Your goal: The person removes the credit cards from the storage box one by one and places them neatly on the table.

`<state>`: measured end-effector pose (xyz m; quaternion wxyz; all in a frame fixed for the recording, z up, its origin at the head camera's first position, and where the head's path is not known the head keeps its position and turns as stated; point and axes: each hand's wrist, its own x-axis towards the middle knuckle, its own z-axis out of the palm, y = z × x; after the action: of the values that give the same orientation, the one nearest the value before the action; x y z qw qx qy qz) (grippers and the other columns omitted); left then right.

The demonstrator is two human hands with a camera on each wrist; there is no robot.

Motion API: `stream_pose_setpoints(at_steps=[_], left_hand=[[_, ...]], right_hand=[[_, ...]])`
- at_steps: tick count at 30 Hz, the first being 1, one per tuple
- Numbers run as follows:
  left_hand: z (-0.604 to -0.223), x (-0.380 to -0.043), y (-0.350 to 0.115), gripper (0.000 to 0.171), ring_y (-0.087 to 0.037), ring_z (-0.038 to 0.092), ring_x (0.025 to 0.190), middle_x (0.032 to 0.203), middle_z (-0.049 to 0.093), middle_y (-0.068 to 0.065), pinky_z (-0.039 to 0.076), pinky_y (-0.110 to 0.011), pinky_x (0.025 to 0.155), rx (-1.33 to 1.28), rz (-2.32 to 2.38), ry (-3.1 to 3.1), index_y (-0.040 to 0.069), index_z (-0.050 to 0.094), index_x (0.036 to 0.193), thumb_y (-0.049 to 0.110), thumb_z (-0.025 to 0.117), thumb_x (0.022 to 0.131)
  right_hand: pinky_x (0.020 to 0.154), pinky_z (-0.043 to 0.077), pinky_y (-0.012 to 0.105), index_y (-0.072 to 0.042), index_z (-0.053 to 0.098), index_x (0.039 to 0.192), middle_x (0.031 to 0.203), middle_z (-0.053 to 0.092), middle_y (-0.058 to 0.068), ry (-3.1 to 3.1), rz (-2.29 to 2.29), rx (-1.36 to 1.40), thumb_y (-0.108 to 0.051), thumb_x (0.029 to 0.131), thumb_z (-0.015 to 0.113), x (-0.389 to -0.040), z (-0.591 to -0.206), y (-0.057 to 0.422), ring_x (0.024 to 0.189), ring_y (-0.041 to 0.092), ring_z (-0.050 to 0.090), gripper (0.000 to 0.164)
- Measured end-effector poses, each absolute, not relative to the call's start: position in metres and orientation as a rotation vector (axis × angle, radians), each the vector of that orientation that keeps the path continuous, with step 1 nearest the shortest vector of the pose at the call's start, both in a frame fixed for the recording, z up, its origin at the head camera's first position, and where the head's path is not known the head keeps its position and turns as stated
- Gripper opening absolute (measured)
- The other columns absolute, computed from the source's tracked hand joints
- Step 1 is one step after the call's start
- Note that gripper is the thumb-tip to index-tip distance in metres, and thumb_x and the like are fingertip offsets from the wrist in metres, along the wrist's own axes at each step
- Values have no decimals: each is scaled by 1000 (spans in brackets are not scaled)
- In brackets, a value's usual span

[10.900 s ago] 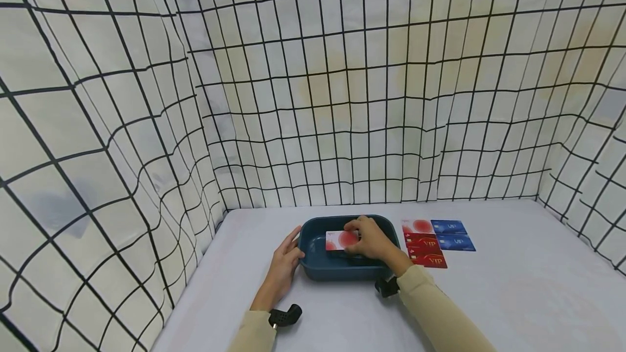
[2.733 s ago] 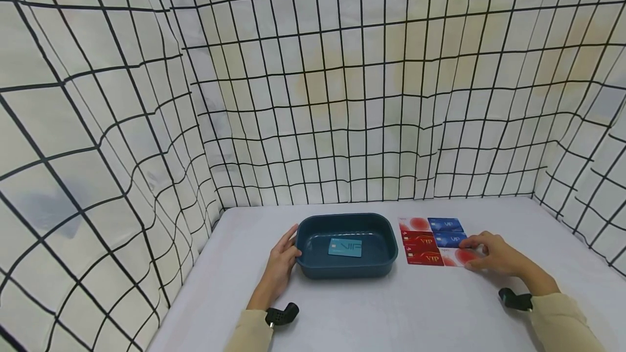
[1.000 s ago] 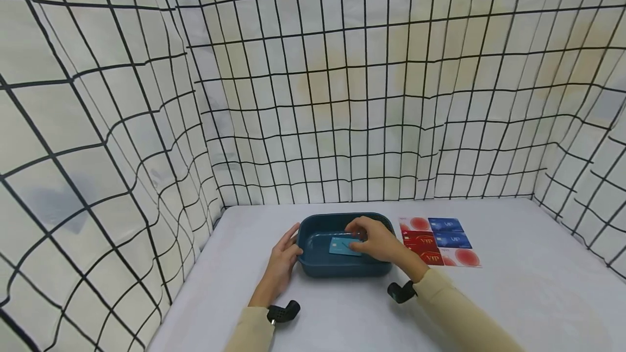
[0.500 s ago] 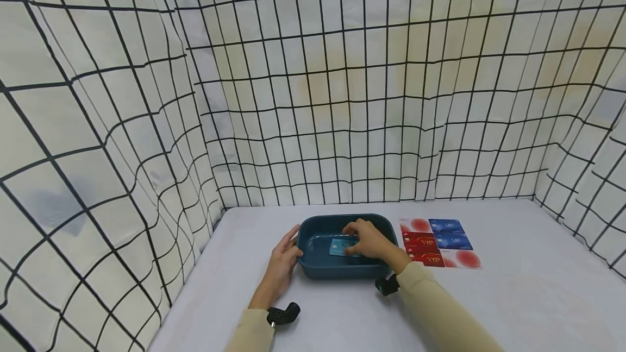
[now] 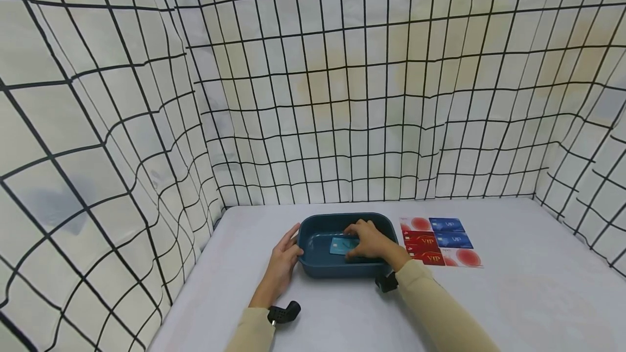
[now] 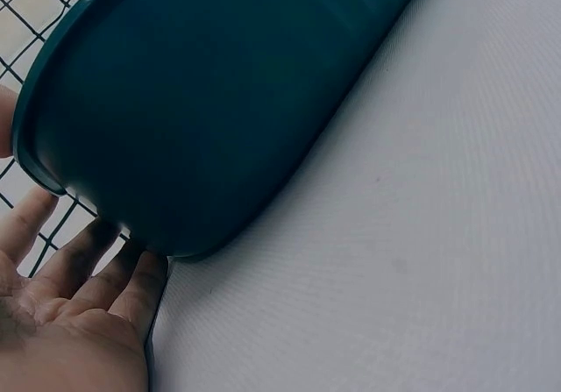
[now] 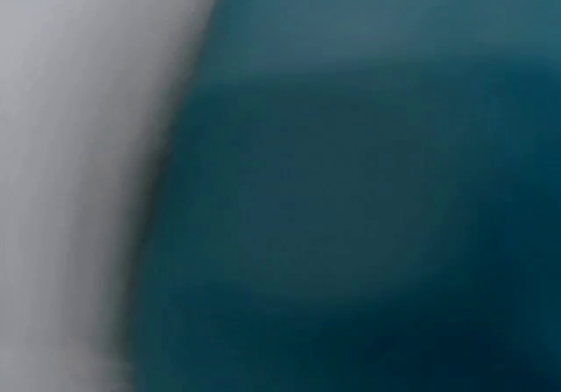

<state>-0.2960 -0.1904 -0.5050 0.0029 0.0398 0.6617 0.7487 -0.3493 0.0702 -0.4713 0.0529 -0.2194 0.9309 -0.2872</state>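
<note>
A dark teal plastic tub (image 5: 342, 271) stands on the white table. My left hand (image 5: 281, 268) holds its left end, thumb at the rim; in the left wrist view the fingers (image 6: 131, 278) lie against the outside wall. Inside the tub lies a light blue card (image 5: 339, 246). My right hand (image 5: 371, 240) reaches in over the right side, thumb at the card's near edge and fingertips at its far edge, gripping it across. The card's right end is hidden under the hand. The right wrist view is a blur of teal wall.
Right of the tub several cards lie edge to edge in two columns: white with red circles (image 5: 462, 257), red VIP (image 5: 421, 241) and blue VIP (image 5: 447, 225). A black grid net (image 5: 318, 102) over white cloth encloses the table's back and sides.
Earlier my right hand carried a white and red card out of the tub and laid it below the blue cards. It has since returned to the tub and closed on the light blue card.
</note>
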Motion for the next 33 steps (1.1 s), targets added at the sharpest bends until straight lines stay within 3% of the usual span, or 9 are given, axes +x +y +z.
stream_pose_setpoints(at_steps=[12, 33], left_hand=[[-506, -296, -191, 74, -34, 38, 151, 164, 37, -18, 27, -55, 124, 124, 2356, 2061, 16, 38, 159, -3, 51, 89], [-506, -296, -191, 72, -35, 39, 150, 163, 38, -19, 28, -55, 123, 137, 2343, 2093, 16, 38, 159, -2, 51, 90]], right_hand=[[97, 46, 48, -9, 72, 122, 120, 59, 11, 2871, -793, -576, -26, 74, 91, -352, -475, 71, 106, 25, 44, 54], [100, 47, 49, -9, 72, 114, 114, 64, 8, 2863, -818, -566, -20, 76, 89, -351, -472, 69, 107, 23, 47, 43]])
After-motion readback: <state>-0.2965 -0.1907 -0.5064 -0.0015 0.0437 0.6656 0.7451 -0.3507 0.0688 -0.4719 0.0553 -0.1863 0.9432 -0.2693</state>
